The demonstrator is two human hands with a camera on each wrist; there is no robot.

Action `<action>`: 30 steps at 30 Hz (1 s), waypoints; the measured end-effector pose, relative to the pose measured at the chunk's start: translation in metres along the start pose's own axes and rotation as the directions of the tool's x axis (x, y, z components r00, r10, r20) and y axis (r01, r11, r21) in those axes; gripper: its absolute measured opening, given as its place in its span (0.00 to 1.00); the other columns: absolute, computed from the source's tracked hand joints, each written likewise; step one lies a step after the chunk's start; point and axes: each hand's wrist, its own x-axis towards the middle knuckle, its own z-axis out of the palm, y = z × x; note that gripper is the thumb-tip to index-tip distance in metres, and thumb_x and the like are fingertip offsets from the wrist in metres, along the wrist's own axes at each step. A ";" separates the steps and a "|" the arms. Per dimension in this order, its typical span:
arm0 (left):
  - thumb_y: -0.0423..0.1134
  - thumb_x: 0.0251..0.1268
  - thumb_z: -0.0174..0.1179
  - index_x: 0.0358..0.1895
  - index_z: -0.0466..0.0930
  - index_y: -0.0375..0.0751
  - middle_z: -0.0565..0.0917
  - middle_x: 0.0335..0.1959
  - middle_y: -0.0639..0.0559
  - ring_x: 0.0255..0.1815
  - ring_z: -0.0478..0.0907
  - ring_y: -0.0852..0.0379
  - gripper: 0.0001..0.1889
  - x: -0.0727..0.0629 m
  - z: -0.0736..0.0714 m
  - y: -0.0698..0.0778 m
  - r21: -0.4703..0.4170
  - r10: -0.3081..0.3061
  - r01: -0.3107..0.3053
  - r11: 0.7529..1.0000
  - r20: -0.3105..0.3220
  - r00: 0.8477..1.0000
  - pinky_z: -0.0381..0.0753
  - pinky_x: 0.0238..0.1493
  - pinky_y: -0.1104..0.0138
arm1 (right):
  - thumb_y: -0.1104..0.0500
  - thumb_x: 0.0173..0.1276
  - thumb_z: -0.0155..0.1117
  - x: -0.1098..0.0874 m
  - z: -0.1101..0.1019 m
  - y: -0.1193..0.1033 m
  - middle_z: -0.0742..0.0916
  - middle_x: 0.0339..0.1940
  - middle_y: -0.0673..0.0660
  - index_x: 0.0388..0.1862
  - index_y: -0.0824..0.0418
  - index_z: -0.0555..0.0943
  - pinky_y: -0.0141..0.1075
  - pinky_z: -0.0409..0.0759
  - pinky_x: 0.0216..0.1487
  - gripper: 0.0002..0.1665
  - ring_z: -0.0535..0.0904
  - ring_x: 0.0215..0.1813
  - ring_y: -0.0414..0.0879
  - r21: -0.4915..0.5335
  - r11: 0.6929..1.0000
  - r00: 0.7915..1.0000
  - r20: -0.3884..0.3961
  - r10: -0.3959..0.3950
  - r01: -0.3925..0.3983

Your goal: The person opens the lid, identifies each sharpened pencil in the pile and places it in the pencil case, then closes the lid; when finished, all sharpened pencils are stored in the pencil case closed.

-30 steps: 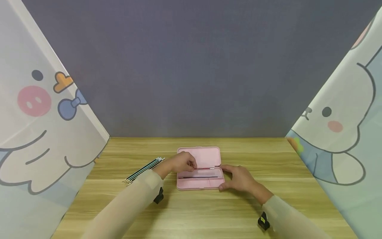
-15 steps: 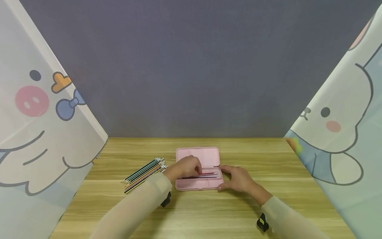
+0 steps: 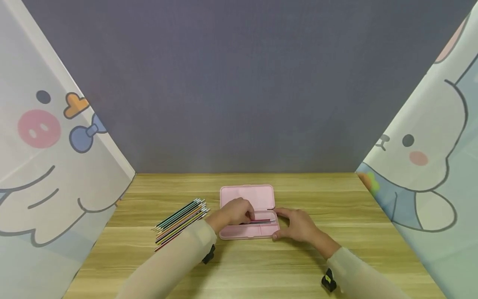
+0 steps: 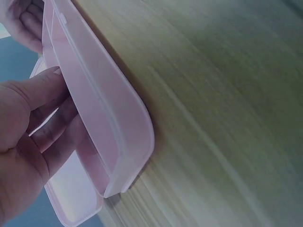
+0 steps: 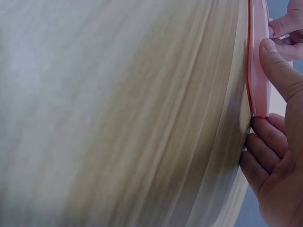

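Observation:
A pink pencil case [image 3: 248, 237] lies on the table with its lid [image 3: 257, 195] folded back. My left hand [image 3: 236, 211] reaches into the long rear compartment, its curled fingers around a red pencil [image 3: 267, 219] whose white end points right. A dark pencil lies right alongside, close to the divider. In the left wrist view, thumb and fingers dip behind the divider, which hides the tips. My right hand [image 3: 296, 224] holds the case's right end, thumb [image 5: 271, 52] on the front wall and fingers around the end. The front compartments hold nothing visible.
Several pencils [image 3: 183, 220] in green, yellow, orange and dark colours lie side by side, slanted, left of the case and partly under the left sleeve. The wooden table [image 3: 261, 270] meets a grey panel [image 3: 246, 104] behind, with cartoon-printed panels at both sides.
My left hand has moved slightly right and toward me, lowering the red pencil from the back of the compartment to beside the dark one. The right hand stays on the case.

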 end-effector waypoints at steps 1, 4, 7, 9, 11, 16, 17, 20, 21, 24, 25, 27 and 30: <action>0.33 0.58 0.72 0.34 0.92 0.51 0.89 0.35 0.62 0.38 0.80 0.64 0.06 -0.001 0.000 -0.001 -0.006 0.003 -0.003 1.000 0.001 1.000 0.79 0.51 0.67 | 0.29 0.41 0.82 0.000 0.000 0.000 0.86 0.63 0.54 0.69 0.51 0.80 0.54 0.79 0.62 0.56 0.83 0.63 0.56 0.000 1.000 1.000 0.000 0.001 -0.001; 0.31 0.58 0.71 0.35 0.92 0.48 0.90 0.35 0.59 0.39 0.82 0.63 0.06 -0.003 0.001 -0.002 -0.029 0.021 -0.021 0.999 -0.001 1.000 0.80 0.50 0.68 | 0.28 0.41 0.82 0.000 0.001 0.001 0.86 0.63 0.54 0.69 0.51 0.80 0.54 0.79 0.62 0.57 0.83 0.63 0.56 -0.004 1.000 1.000 -0.003 0.001 -0.001; 0.30 0.59 0.70 0.36 0.92 0.46 0.91 0.35 0.56 0.38 0.82 0.64 0.06 -0.005 0.001 -0.004 -0.060 0.033 -0.033 0.998 0.000 0.999 0.80 0.49 0.69 | 0.28 0.40 0.82 0.000 0.001 0.002 0.86 0.63 0.54 0.69 0.51 0.80 0.53 0.80 0.62 0.57 0.83 0.63 0.56 -0.006 1.000 1.000 0.000 0.004 -0.004; 0.29 0.59 0.69 0.36 0.92 0.45 0.91 0.35 0.56 0.37 0.82 0.65 0.06 -0.005 0.001 -0.005 -0.087 0.045 -0.045 0.995 -0.006 0.999 0.80 0.47 0.69 | 0.28 0.40 0.82 0.001 0.001 0.002 0.86 0.63 0.54 0.69 0.50 0.80 0.53 0.79 0.62 0.57 0.83 0.63 0.56 -0.006 1.000 1.000 0.003 0.005 -0.005; 0.30 0.59 0.69 0.36 0.92 0.44 0.91 0.35 0.56 0.36 0.82 0.66 0.06 -0.006 0.000 -0.006 -0.113 0.050 -0.051 0.992 -0.011 0.999 0.80 0.46 0.71 | 0.28 0.41 0.82 0.002 0.001 0.003 0.86 0.63 0.54 0.69 0.50 0.79 0.53 0.79 0.62 0.57 0.83 0.63 0.56 -0.005 1.000 1.000 0.006 0.003 -0.003; 0.32 0.61 0.68 0.41 0.91 0.43 0.90 0.35 0.57 0.36 0.82 0.67 0.07 -0.010 -0.002 -0.011 -0.166 0.072 -0.081 0.983 -0.056 0.996 0.81 0.43 0.71 | 0.28 0.40 0.82 0.003 0.000 0.006 0.87 0.63 0.54 0.69 0.51 0.80 0.55 0.79 0.62 0.57 0.83 0.62 0.57 -0.004 1.000 1.000 0.002 -0.004 0.004; 0.33 0.62 0.68 0.43 0.91 0.42 0.90 0.35 0.57 0.36 0.82 0.67 0.08 -0.012 -0.003 -0.013 -0.180 0.075 -0.086 0.980 -0.066 0.995 0.81 0.43 0.72 | 0.28 0.40 0.82 0.003 0.000 0.006 0.87 0.63 0.54 0.69 0.51 0.80 0.55 0.79 0.62 0.57 0.83 0.62 0.57 -0.004 1.000 1.000 0.000 -0.004 0.004; 0.33 0.64 0.68 0.47 0.90 0.40 0.89 0.35 0.57 0.35 0.82 0.67 0.10 -0.024 -0.007 -0.018 -0.240 0.081 -0.100 0.966 -0.087 0.993 0.81 0.40 0.71 | 0.27 0.40 0.82 0.002 0.001 0.009 0.87 0.62 0.54 0.68 0.50 0.80 0.55 0.79 0.62 0.56 0.83 0.62 0.57 -0.007 1.000 1.000 -0.008 -0.005 0.005; 0.34 0.64 0.68 0.47 0.90 0.39 0.89 0.35 0.57 0.36 0.82 0.67 0.10 -0.029 -0.009 -0.020 -0.270 0.076 -0.097 0.958 -0.087 0.993 0.81 0.40 0.71 | 0.27 0.40 0.82 0.002 0.001 0.009 0.87 0.62 0.55 0.68 0.50 0.80 0.56 0.79 0.62 0.56 0.83 0.62 0.58 -0.011 1.000 1.000 -0.013 -0.010 0.010; 0.35 0.65 0.68 0.48 0.89 0.38 0.89 0.37 0.56 0.37 0.82 0.66 0.11 -0.049 -0.018 -0.028 -0.352 0.051 -0.082 0.932 -0.095 0.994 0.82 0.40 0.69 | 0.26 0.39 0.81 0.001 0.002 0.012 0.87 0.62 0.54 0.68 0.49 0.80 0.57 0.78 0.62 0.56 0.83 0.62 0.58 -0.014 1.000 1.000 -0.019 -0.011 0.011; 0.36 0.65 0.68 0.48 0.89 0.37 0.89 0.38 0.55 0.38 0.82 0.65 0.11 -0.055 -0.021 -0.032 -0.372 0.046 -0.083 0.925 -0.106 0.993 0.82 0.40 0.69 | 0.26 0.39 0.81 0.001 0.002 0.013 0.87 0.62 0.54 0.68 0.49 0.80 0.57 0.78 0.62 0.56 0.83 0.62 0.58 -0.014 1.000 1.000 -0.021 -0.010 0.010; 0.35 0.65 0.68 0.47 0.89 0.37 0.89 0.39 0.53 0.39 0.82 0.64 0.10 -0.069 -0.026 -0.042 -0.406 0.032 -0.084 0.910 -0.133 0.991 0.82 0.41 0.68 | 0.26 0.39 0.81 0.000 0.002 0.015 0.87 0.63 0.54 0.68 0.48 0.80 0.56 0.78 0.62 0.56 0.83 0.62 0.58 -0.013 1.000 1.000 -0.022 -0.010 0.010; 0.36 0.66 0.69 0.46 0.89 0.39 0.89 0.40 0.51 0.39 0.82 0.63 0.09 -0.089 -0.033 -0.062 -0.433 0.004 -0.087 0.897 -0.189 0.982 0.83 0.41 0.67 | 0.26 0.39 0.81 -0.001 0.003 0.016 0.86 0.63 0.53 0.68 0.47 0.80 0.56 0.78 0.62 0.56 0.83 0.62 0.57 -0.008 1.000 1.000 -0.018 0.000 0.000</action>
